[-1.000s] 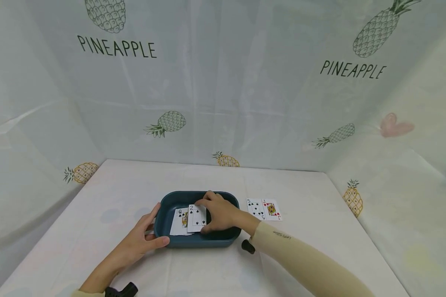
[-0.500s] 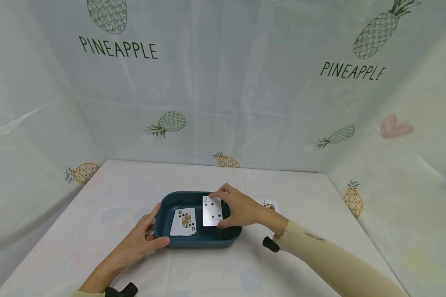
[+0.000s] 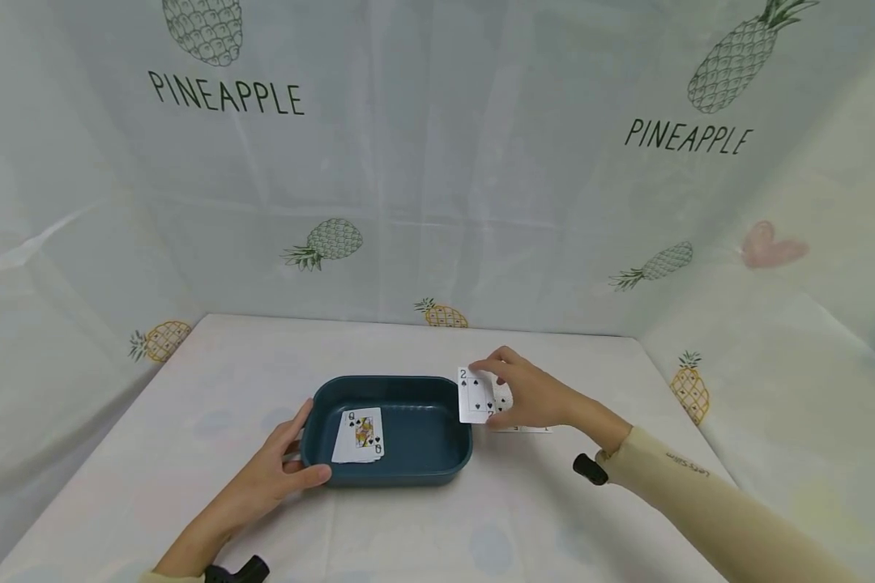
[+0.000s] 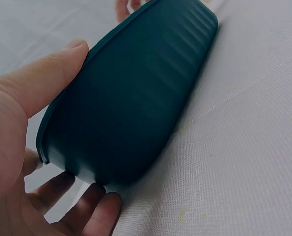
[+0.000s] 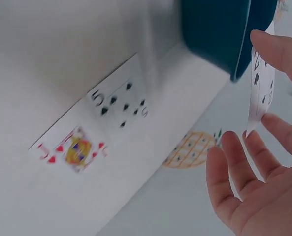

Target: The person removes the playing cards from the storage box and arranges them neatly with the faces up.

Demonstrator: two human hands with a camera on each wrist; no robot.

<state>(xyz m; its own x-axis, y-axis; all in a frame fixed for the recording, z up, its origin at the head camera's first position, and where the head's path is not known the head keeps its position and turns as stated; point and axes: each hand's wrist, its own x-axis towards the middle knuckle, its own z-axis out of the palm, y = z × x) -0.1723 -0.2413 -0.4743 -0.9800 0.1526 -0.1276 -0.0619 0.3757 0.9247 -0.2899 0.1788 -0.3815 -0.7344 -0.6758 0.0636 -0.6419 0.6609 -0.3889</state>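
My right hand [image 3: 528, 393] pinches a two of spades [image 3: 470, 397] between thumb and fingers, by the card's upper and lower edges. The card is held up at the dark teal tray's right end; in the right wrist view it is seen nearly edge-on. My left hand [image 3: 280, 457] grips the left end of the tray [image 3: 386, 479], thumb at the near rim and fingers at the outer wall [image 4: 111, 118]. In the tray's left part lies a small stack of cards, with a queen of spades [image 3: 364, 433] face up on top.
A five of spades [image 5: 118, 101] and a jack of hearts [image 5: 74, 150] lie face up side by side on the white-covered table [image 3: 408, 534], right of the tray. The right hand mostly covers them in the head view. A pineapple-print curtain [image 3: 518, 202] stands behind.
My right hand has lifted the two of spades off the stack and carried it rightward to the tray's right end, uncovering the queen. My left hand has stayed on the tray.
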